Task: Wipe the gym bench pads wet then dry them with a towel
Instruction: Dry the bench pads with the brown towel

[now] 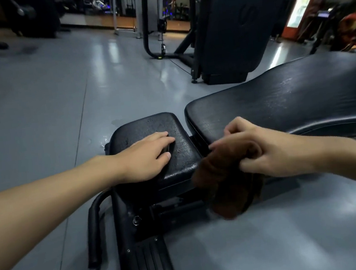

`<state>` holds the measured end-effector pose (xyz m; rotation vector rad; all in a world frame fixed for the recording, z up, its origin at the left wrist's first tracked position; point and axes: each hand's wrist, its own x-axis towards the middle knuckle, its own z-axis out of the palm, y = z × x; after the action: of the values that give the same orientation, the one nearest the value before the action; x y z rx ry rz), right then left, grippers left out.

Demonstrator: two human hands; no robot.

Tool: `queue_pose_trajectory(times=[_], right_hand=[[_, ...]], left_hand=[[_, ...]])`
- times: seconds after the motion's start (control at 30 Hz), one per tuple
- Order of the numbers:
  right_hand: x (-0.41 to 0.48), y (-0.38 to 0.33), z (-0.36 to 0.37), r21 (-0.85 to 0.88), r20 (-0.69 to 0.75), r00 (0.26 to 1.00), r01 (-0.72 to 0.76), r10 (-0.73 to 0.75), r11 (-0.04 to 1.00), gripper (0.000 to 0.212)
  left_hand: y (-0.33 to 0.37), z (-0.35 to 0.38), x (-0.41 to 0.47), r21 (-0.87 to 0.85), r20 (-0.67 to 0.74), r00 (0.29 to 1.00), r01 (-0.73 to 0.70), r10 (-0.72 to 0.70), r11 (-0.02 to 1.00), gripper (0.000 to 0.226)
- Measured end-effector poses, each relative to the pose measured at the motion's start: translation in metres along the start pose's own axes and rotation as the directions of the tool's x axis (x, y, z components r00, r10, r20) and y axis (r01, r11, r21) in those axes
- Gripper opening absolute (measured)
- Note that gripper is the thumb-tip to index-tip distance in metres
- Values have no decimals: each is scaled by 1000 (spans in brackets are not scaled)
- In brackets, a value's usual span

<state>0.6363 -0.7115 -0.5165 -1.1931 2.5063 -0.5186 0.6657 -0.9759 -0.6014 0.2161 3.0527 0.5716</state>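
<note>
Left hand [146, 158] presses flat on the beaded seat pad [151, 142]; right hand [259, 148] clutches the bunched brown towel [227, 173]; dangling folds risk brushing the floor [36, 94].

Grey floor [37, 101] showing glossy, catching pale light streaks. Few wet spots [104, 141] sitting on it, mid-frame. Big black machine housing [248, 17] standing upper right of ctr, base on floor. Just left of it, black tube frame [145, 28] curving down to floor; cable w/ clip [162, 46] hanging inside it. Mirror wall [97, 7] running across far bkgd. Orange lit cabinet [299, 5] glowing far right. Dark equip [6, 18] crowding top left, too blurred to ID.
</note>
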Motion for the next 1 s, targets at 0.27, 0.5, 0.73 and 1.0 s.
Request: queue_pose_trajectory(times=[0.27, 0.5, 0.73, 1.0], right_hand=[[28, -18, -3, 734, -159, 938, -96, 308, 673, 9], [77, -23, 29, 62, -436, 878, -189, 197, 980, 49], [85, -28, 104, -322, -348, 929, -247, 129, 914, 86], [150, -9, 81, -161, -349, 921, -242, 174, 957, 65]], left_hand=[[-16, -17, -21, -84, -25, 988, 153, -155, 985, 47], [-31, -25, -31, -115, 10, 969, 248, -248, 962, 47], [-42, -18, -33, -9, -38, 987, 155, -155, 988, 42], [-59, -13, -35, 4, -48, 989, 138, -138, 990, 45]])
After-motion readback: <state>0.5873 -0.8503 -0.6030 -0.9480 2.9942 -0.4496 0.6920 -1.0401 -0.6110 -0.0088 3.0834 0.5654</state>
